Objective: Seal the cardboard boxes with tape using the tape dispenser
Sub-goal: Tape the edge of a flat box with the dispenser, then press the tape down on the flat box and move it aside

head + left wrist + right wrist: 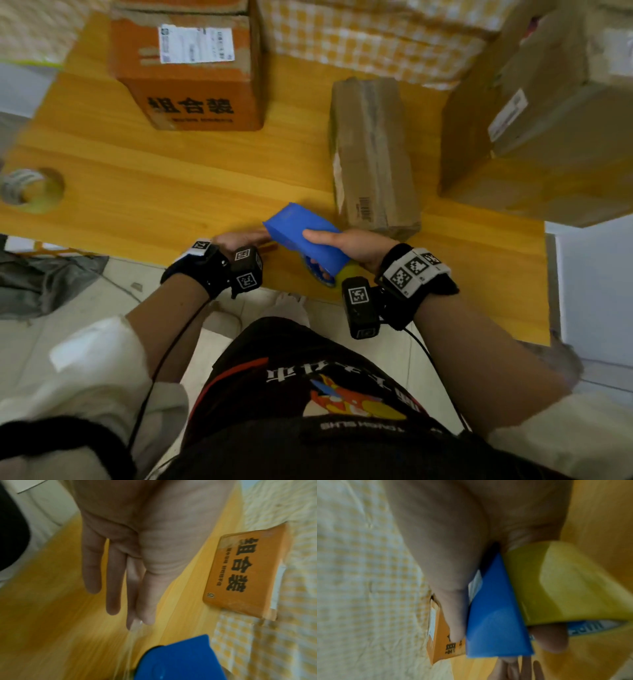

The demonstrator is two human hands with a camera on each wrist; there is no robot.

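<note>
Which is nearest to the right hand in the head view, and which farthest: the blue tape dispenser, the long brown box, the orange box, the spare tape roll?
1. Blue tape dispenser, gripped by the right hand.
2. Long brown box, just beyond.
3. Orange box, far left.
4. Spare tape roll, at the table's left edge.

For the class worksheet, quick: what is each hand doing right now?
Left hand: pinching the tape end.
Right hand: gripping the blue tape dispenser.
</note>
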